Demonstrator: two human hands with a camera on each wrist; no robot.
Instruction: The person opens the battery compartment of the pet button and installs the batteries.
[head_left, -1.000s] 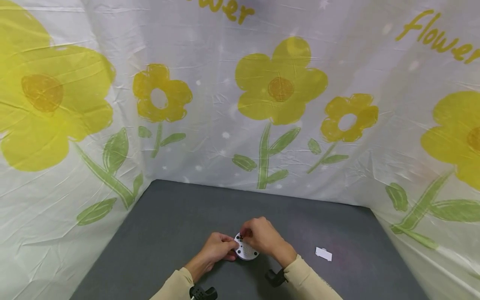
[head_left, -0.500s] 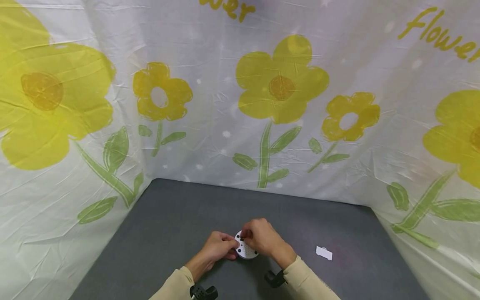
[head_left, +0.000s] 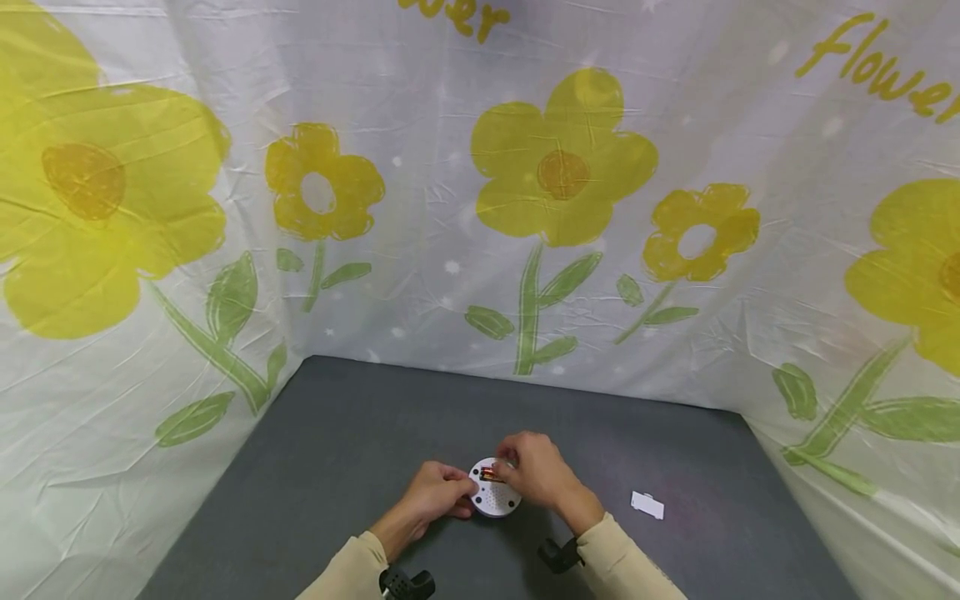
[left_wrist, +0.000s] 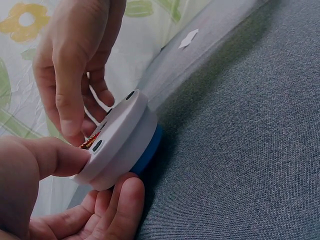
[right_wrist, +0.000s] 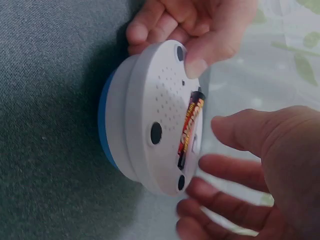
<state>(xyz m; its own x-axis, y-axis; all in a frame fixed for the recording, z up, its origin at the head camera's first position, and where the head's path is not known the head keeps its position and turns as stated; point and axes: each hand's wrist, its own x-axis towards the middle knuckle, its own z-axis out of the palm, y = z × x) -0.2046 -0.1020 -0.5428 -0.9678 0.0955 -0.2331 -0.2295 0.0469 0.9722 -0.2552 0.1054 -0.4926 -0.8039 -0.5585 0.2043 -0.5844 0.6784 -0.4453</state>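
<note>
A round white device [head_left: 495,500] with a blue lower part [right_wrist: 105,132] has its perforated face up, with black round feet around the edge. In its open slot lies a battery [right_wrist: 190,130] with black, red and orange print. My left hand [head_left: 437,493] pinches the device's rim, thumb on the perforated face and fingers underneath. My right hand [head_left: 538,472] hovers over the slot's right end with fingers loosely bent and nothing held. In the right wrist view its thumb [right_wrist: 237,131] stands apart from the battery; whether the other fingertips touch the rim, I cannot tell.
A small white flat piece with tabs [head_left: 647,506] lies on the dark grey tabletop [head_left: 360,425], right of my right hand. White sheeting printed with yellow flowers [head_left: 562,175] walls in the table's back and sides.
My right hand has drawn back to the right from the slot, and its fingers have loosened. The battery now shows. My left hand and the device have stayed in place.
</note>
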